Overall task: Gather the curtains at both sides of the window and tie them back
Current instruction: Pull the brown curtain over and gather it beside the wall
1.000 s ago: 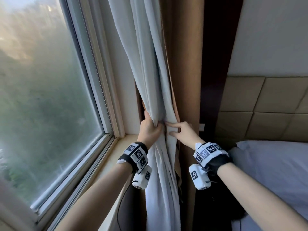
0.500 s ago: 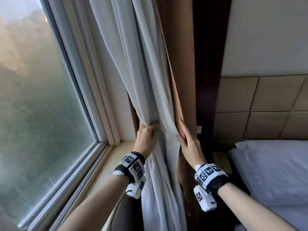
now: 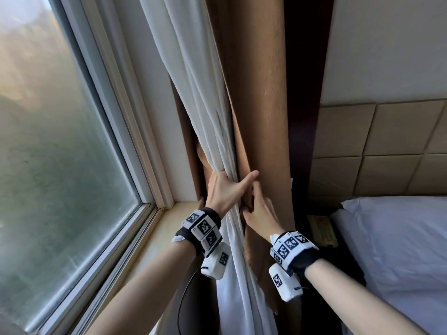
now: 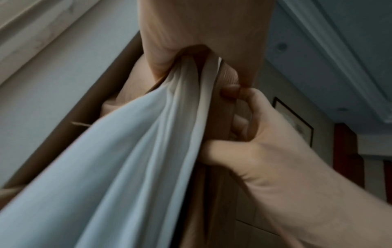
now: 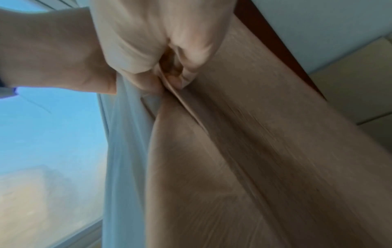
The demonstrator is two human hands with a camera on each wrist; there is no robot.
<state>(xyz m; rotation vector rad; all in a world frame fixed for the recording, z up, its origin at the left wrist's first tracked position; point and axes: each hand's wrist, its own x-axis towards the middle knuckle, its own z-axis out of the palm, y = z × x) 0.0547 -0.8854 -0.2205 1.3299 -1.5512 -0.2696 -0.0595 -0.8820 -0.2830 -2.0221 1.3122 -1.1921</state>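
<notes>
A white sheer curtain (image 3: 193, 81) hangs bunched beside a brown heavy curtain (image 3: 261, 93) at the window's right side. My left hand (image 3: 225, 189) grips the sheer bundle at sill height, fingers hidden behind it, thumb stretched across onto the brown fabric. Just below and to the right, my right hand (image 3: 262, 212) curls its fingers round the brown curtain's front edge. In the left wrist view the right hand (image 4: 267, 137) pinches that brown edge next to the sheer (image 4: 127, 167). The right wrist view is blurred and shows brown folds (image 5: 254, 159) and sheer (image 5: 125, 134). No tie-back is in view.
The window pane (image 3: 60, 165) and its pale sill (image 3: 154, 238) fill the left. A dark wooden post (image 3: 304, 93) stands right of the curtains, then a padded headboard (image 3: 387, 141) and a white pillow (image 3: 399, 250). A small yellow card (image 3: 321, 228) lies beside the bed.
My right hand went from lying flat along the brown curtain's edge to curling round it, a little lower. My left thumb has stretched across onto the brown fabric. The left hand keeps hold of the sheer.
</notes>
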